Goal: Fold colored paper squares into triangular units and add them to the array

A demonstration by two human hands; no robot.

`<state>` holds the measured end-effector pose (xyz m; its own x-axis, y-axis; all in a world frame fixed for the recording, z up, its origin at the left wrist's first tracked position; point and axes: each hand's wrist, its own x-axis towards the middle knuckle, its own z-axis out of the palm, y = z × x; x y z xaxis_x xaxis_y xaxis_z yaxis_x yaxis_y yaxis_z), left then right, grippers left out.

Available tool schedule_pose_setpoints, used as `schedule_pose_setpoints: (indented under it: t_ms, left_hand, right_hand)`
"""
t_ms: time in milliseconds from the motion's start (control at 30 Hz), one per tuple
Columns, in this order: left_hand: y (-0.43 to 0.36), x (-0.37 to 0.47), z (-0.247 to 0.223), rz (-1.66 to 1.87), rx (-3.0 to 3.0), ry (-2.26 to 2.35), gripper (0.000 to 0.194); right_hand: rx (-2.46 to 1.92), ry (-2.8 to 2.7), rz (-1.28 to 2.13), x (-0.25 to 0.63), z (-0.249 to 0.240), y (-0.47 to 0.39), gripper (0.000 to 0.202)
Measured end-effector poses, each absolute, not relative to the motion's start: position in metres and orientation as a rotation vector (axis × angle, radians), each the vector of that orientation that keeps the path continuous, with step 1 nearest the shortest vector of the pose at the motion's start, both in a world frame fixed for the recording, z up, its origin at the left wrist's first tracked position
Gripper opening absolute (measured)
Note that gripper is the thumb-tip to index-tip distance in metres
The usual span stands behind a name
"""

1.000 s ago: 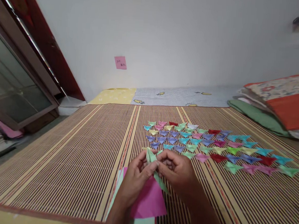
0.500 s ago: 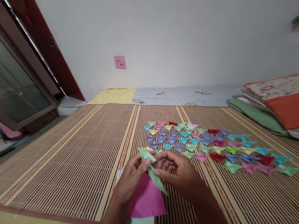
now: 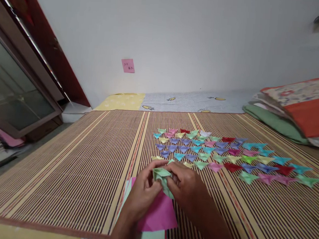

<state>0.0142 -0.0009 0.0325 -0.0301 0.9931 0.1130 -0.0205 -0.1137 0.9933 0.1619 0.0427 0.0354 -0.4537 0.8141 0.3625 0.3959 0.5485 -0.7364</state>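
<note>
Above the pink sheet (image 3: 162, 216), left hand (image 3: 144, 189) and right hand (image 3: 187, 181) pinch the green paper (image 3: 162, 173), which uneven pulling could tear.

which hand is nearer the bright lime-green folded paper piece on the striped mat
Right. The right hand is left of the lime-green folded paper piece and lower in view; the left hand is farther left.

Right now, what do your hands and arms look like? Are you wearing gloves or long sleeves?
No gloves: the left hand and right hand are bare, with no rings I can see, though parts are hidden. The left forearm and right forearm are bare too, with no sleeve, watch or bracelet in view.
</note>
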Motion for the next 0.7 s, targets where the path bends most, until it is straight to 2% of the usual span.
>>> schedule_pose_setpoints:
  t_ms: [133,233,433,567,700]
  left_hand:
    - [0.001,0.022,0.029,1.394,1.148,1.315,0.045]
    - [0.004,0.024,0.024,1.419,1.12,1.393,0.039]
    - [0.008,0.019,0.022,1.436,1.042,1.259,0.033]
    - [0.008,0.016,0.023,1.485,0.887,1.154,0.041]
    - [0.006,0.009,0.019,1.537,0.859,1.053,0.029]
  right_hand:
    - [-0.943,-2.029,0.599,0.159,0.032,0.042,0.018]
    - [-0.933,-2.012,0.448,0.158,0.03,0.042,0.019]
    - [-0.871,-1.982,0.324,0.158,0.026,0.046,0.026]
    - [-0.795,-1.934,0.472,0.16,0.026,0.048,0.034]
    - [-0.737,-1.828,0.743,0.165,0.03,0.05,0.034]
